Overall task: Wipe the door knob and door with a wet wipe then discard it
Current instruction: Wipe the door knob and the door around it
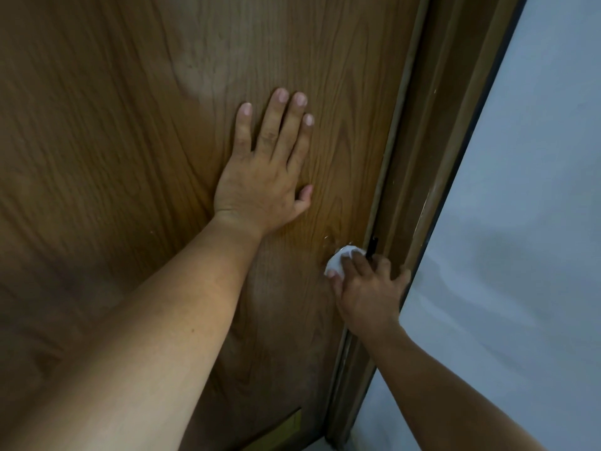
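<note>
A brown wood-grain door fills most of the view. My left hand lies flat against it, fingers spread and pointing up, holding nothing. Lower right, near the door's edge, my right hand is closed over a bunched white wet wipe, pressing it where the knob sits. The door knob itself is hidden under the wipe and my fingers. A wet sheen shows on the wood just above the wipe.
A brown door frame runs diagonally to the right of the door, with a dark latch slot beside my right hand. A pale grey wall lies beyond the frame. A strip of floor shows at the bottom.
</note>
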